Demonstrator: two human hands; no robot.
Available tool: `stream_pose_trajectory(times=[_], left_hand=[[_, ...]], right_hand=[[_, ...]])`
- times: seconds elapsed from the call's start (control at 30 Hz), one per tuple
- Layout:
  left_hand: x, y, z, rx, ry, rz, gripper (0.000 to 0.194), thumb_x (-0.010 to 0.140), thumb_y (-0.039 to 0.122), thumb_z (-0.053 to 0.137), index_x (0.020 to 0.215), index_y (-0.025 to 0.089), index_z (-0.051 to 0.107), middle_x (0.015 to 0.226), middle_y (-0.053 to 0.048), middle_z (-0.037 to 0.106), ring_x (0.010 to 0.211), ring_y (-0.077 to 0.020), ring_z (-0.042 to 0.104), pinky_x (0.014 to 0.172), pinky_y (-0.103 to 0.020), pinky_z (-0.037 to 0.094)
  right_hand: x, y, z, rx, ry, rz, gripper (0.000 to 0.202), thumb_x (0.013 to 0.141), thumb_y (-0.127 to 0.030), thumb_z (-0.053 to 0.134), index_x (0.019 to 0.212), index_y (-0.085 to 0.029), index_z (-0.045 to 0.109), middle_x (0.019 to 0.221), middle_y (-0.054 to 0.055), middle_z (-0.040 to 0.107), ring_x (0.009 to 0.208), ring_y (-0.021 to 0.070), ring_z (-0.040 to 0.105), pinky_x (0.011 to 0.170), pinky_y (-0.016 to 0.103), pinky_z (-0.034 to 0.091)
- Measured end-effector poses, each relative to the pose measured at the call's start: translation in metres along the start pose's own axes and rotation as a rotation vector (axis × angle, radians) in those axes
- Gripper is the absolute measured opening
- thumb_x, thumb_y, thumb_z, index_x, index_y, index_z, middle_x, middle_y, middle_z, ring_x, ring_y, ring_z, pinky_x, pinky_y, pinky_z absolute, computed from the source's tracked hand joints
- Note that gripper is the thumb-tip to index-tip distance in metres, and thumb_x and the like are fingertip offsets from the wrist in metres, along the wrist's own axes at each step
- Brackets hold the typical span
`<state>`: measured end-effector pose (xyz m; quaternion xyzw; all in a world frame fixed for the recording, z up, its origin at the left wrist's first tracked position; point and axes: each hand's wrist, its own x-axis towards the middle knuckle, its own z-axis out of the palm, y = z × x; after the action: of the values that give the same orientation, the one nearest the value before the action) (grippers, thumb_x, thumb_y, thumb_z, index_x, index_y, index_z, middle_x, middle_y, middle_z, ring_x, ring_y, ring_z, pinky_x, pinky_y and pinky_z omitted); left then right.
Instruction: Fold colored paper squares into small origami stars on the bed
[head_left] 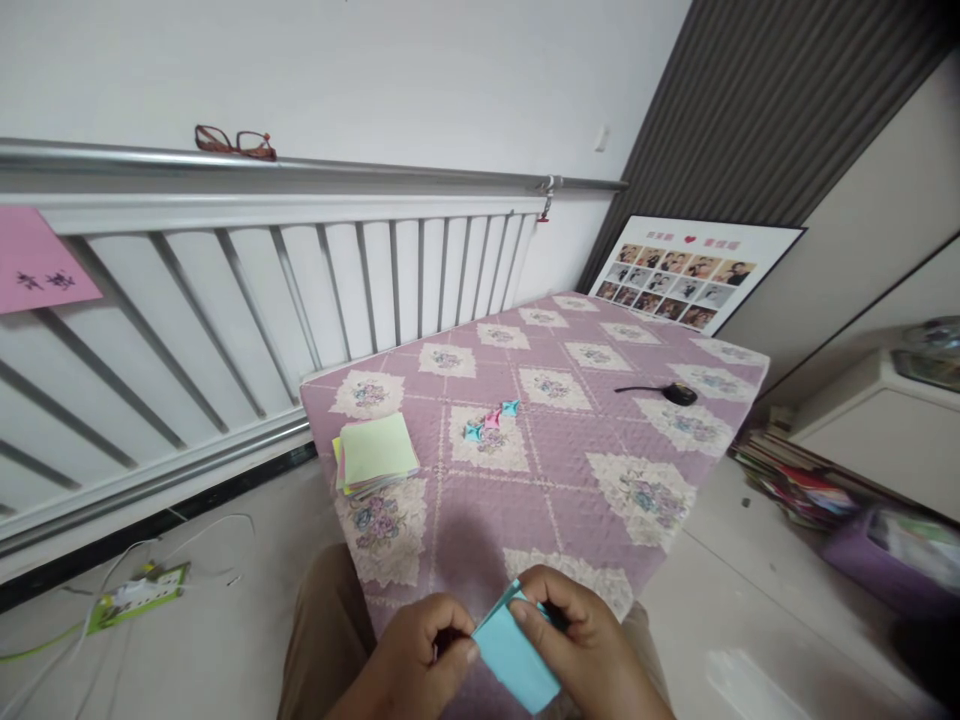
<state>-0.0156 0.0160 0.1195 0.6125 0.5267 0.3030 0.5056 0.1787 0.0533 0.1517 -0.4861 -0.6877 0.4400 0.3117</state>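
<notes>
At the near edge of the desk [480, 505], the left hand [421, 650] pinches one corner of the blue paper [517, 658]; the right hand [581, 640] clamps its right side. Uneven pressure could skew the fold; hard pulling could tear it.

Open tablecloth [480, 510] beyond hands [424, 640] [581, 632], paper stack [379, 450] at left, folded pieces [492, 419] ahead

The left hand [431, 645] pinches one corner of a folded blue paper [517, 662]; the right hand [581, 640] grips another edge, thumb on top. Ahead of the hands, on the cloth [559, 465], lie three small pieces [492, 420], two blue, one pink. Forward of the left hand sits a stack [377, 450] of paper; forward of the right, a black spoon-like thing [679, 395] and, farther off, a board [757, 245]
</notes>
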Motion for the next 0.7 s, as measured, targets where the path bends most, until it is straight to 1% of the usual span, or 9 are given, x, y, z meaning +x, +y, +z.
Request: stream_pose_trajectory(times=[0.2, 0.4, 0.7], left_hand=[[0.005, 0.004, 0.001, -0.096, 0.034, -0.052, 0.008, 0.076, 0.023, 0.052, 0.072, 0.017, 0.057, 0.06, 0.005, 0.045, 0.059, -0.0114, 0.041, 0.056, -0.022, 0.032], [0.008, 0.005, 0.002, -0.131, 0.066, -0.056, 0.009, 0.076, 0.025, 0.052, 0.071, 0.018, 0.055, 0.059, 0.006, 0.042, 0.058, -0.011, 0.039, 0.056, -0.022, 0.032], [0.007, 0.012, 0.001, -0.125, 0.097, -0.066, 0.012, 0.074, 0.026, 0.051, 0.065, 0.018, 0.05, 0.057, 0.005, 0.041, 0.057, -0.0114, 0.038, 0.055, -0.023, 0.032]], right_hand=[[-0.004, -0.002, 0.002, 0.025, 0.087, 0.058, 0.032, 0.084, -0.045, 0.053, 0.064, -0.02, 0.054, 0.06, -0.003, 0.052, 0.057, 0.0121, 0.047, 0.053, 0.021, 0.04], [-0.005, -0.002, 0.004, -0.014, 0.153, 0.024, 0.033, 0.084, -0.046, 0.052, 0.063, -0.021, 0.056, 0.061, -0.002, 0.054, 0.057, 0.0127, 0.05, 0.053, 0.021, 0.042], [-0.005, 0.001, 0.005, -0.06, 0.163, -0.016, 0.032, 0.085, -0.044, 0.051, 0.064, -0.021, 0.055, 0.062, -0.001, 0.056, 0.058, 0.0132, 0.052, 0.055, 0.021, 0.043]])
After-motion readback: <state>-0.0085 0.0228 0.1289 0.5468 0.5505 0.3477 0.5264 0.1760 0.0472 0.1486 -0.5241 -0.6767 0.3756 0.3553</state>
